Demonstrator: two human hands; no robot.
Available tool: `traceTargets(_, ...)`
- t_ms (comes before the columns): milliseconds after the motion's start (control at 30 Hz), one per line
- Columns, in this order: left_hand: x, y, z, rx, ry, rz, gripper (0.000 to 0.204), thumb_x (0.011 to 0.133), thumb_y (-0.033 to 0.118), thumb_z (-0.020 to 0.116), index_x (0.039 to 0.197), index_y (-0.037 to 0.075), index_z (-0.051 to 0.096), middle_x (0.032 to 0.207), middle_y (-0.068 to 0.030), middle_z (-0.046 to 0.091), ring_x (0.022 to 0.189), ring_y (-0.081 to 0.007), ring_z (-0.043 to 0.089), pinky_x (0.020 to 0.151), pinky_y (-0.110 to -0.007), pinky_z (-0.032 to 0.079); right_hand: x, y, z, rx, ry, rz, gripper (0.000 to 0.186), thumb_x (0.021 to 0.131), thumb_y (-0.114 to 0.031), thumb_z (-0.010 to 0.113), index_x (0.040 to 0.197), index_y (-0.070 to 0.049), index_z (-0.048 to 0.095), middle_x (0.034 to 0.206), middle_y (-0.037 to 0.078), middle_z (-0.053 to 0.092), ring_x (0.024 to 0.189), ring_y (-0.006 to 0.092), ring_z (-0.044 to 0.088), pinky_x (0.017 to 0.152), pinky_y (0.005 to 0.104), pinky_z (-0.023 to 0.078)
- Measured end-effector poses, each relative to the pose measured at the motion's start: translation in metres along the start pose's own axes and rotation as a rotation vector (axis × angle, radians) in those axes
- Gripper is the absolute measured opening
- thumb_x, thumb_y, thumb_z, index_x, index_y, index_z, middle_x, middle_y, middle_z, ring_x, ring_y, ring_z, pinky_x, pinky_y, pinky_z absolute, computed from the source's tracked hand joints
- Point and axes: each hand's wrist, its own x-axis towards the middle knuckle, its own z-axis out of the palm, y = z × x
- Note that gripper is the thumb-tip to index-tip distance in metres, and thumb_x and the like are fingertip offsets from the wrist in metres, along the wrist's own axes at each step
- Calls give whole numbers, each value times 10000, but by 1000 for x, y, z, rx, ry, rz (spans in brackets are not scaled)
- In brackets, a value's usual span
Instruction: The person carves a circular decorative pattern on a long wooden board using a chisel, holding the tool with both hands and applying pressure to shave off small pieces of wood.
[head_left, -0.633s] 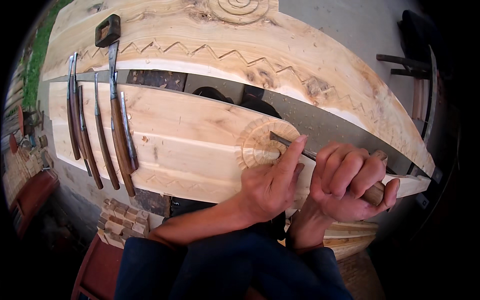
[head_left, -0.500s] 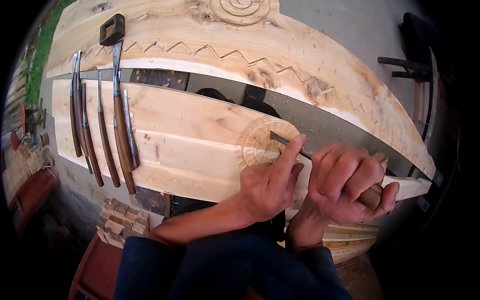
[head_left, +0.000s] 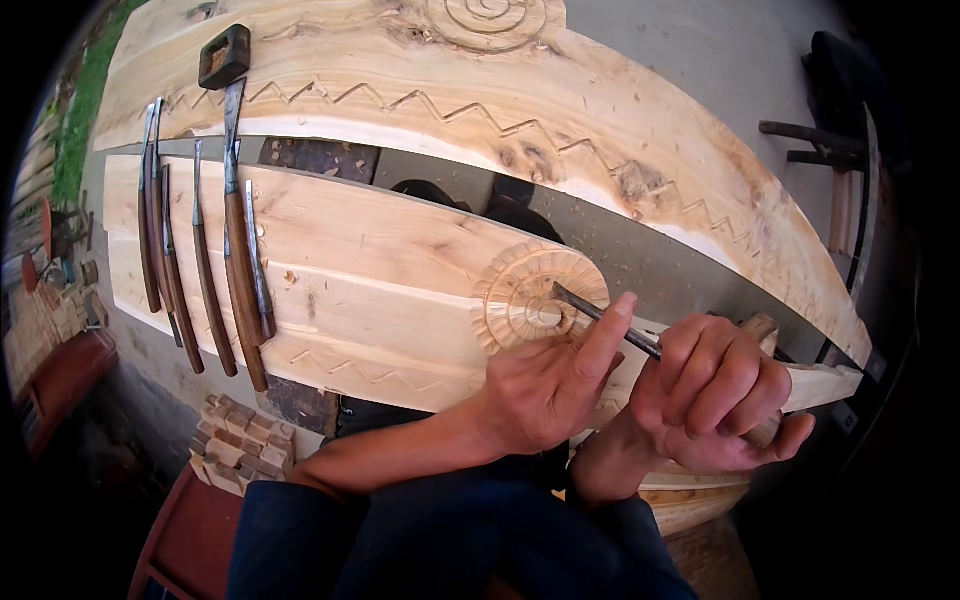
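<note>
Chisel (head_left: 585, 306), dark steel, wooden-handled: clenched in right hand (head_left: 715, 395). Left hand (head_left: 540, 390): one digit crossing it, remaining fingers' grip not discernible. Round carved rosette (head_left: 522, 284) in pale wooden plank (head_left: 390, 250): just beyond left fingers, at chisel tip.

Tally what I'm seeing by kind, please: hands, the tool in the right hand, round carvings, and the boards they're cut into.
Hands: 2 (left hand, right hand)
Held tool: 1
Round carvings: 2 (upper carving, lower carving)
Boards: 2 (upper board, lower board)
Total: 7
</note>
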Motion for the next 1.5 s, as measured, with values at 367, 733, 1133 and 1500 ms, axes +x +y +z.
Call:
traceTargets(367, 4, -2, -1, -29, 34, -86, 648, 893, -101, 792, 1486, -176, 543, 1313, -273, 791, 750, -218, 819, 586, -286, 604, 4, 10, 1, -59, 1, 44, 627, 1072, -608, 481, 601, -214, 355, 441, -35, 427, 289, 68, 288, 334, 226, 255)
traceTargets(733, 1, 0, -2, -52, 35, -101, 645, 870, -121, 773, 1475, -176, 555, 1288, -273, 799, 733, -222, 813, 591, -297, 608, -7, 6, -13, -14, -114, 64, 643, 1124, -594, 469, 703, -108, 463, 549, 94, 596, 358, 198, 487, 374, 338, 414)
traceTargets(1133, 5, 0, -1, -58, 40, -97, 577, 883, -96, 762, 1436, -137, 601, 1229, -260, 816, 684, -189, 772, 577, -301, 593, -6, 8, -5, -56, -81, 28, 657, 1148, -586, 472, 694, -111, 460, 525, 81, 582, 328, 184, 432, 359, 326, 447)
traceTargets(1500, -8, -1, -12, -144, -93, 372, 230, 1007, 100, 662, 1144, -8, 812, 905, -125, 810, 614, -137, 635, 651, -246, 522, -27, -62, -20, -689, 204, -414, 636, 1007, -720, 600, 743, -171, 420, 663, -23, 439, 511, 95, 289, 626, 308, 260)
